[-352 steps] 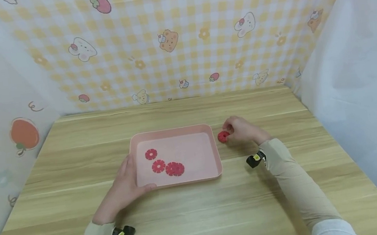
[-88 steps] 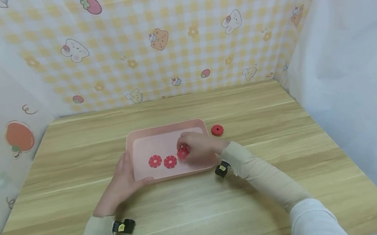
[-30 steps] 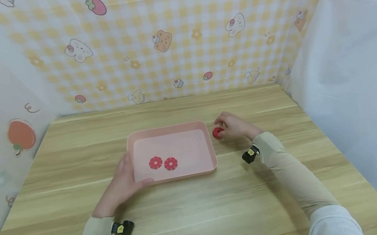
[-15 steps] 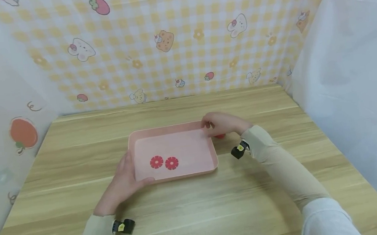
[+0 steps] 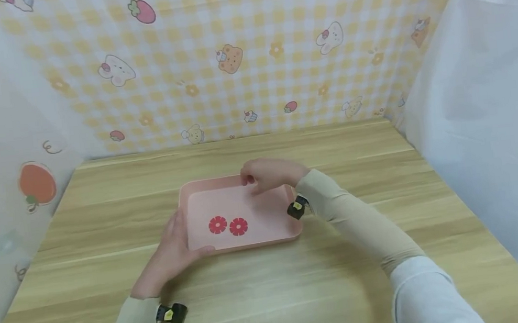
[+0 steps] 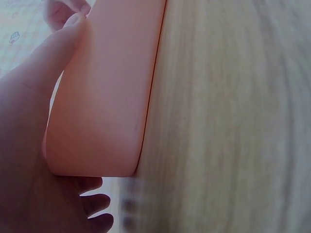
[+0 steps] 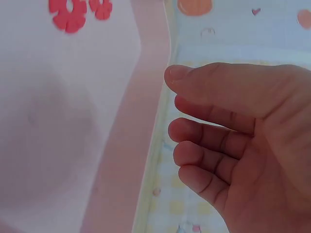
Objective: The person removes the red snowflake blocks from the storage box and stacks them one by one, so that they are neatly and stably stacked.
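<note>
A shallow pink tray (image 5: 211,184) lies on the table with two red notched discs, one on the left (image 5: 218,225) and one on the right (image 5: 238,227), flat on its floor. My left hand (image 5: 173,249) holds the tray's near left corner, thumb along the front rim and fingers by the left wall; the left wrist view shows the thumb (image 6: 58,43) against the outer wall. Above the tray's far right part hovers my right hand (image 5: 270,173). In the right wrist view its fingers (image 7: 194,131) are loosely bent with nothing in them.
The wood-grain table (image 5: 273,297) extends around the tray. Behind it hangs a yellow checked cloth (image 5: 260,87), and a white sheet (image 5: 481,106) closes off the right side. My right forearm (image 5: 355,220) covers the spot beside the tray's right wall.
One second ago my right hand was at the red disc stack right of the tray; it has since moved left over the tray. Earlier, it lifted a disc from the tray. My left hand stays put.
</note>
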`<state>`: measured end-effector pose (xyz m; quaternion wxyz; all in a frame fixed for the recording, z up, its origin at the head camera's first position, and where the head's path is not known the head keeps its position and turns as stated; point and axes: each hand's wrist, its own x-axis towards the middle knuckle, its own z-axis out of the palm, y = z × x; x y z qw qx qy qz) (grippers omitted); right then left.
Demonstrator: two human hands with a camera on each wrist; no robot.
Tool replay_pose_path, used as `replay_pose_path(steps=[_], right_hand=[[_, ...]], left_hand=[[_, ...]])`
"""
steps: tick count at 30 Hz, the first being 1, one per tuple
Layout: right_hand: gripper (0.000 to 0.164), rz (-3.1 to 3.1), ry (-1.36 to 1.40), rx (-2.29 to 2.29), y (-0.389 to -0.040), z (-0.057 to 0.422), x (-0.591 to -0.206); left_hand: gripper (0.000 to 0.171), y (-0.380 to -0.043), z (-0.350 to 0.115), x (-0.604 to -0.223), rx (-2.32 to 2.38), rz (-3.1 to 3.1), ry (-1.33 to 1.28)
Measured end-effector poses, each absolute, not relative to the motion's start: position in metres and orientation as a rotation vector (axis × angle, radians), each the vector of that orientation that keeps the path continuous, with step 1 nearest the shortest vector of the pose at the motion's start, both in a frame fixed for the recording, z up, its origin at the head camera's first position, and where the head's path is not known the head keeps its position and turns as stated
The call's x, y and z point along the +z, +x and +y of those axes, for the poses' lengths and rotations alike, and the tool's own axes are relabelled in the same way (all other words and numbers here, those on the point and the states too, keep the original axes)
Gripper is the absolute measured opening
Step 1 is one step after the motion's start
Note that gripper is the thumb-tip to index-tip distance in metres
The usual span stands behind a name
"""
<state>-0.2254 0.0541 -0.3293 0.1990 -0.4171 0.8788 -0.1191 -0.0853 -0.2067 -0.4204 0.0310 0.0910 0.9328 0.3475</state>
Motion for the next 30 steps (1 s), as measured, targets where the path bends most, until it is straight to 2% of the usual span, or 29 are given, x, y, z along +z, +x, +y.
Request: replay_pose_path(steps=[14, 24, 30], right_hand=[[0.029, 2.339, -1.124, -0.363, -0.209, 0.009, -0.355], [0.039, 2.280, -1.338, -0.302, -0.198, -0.019, -0.378], [0.037, 2.261, -1.389, -0.255, -0.196, -0.024, -0.381]], left_hand=[[0.122, -0.084, -0.206, -0.420, 1.126, 2.878, 0.315], [0.127, -0.081, -0.205, -0.420, 1.048, 2.879, 0.272], [0.126, -0.082, -0.208, -0.420, 1.029, 2.885, 0.272]])
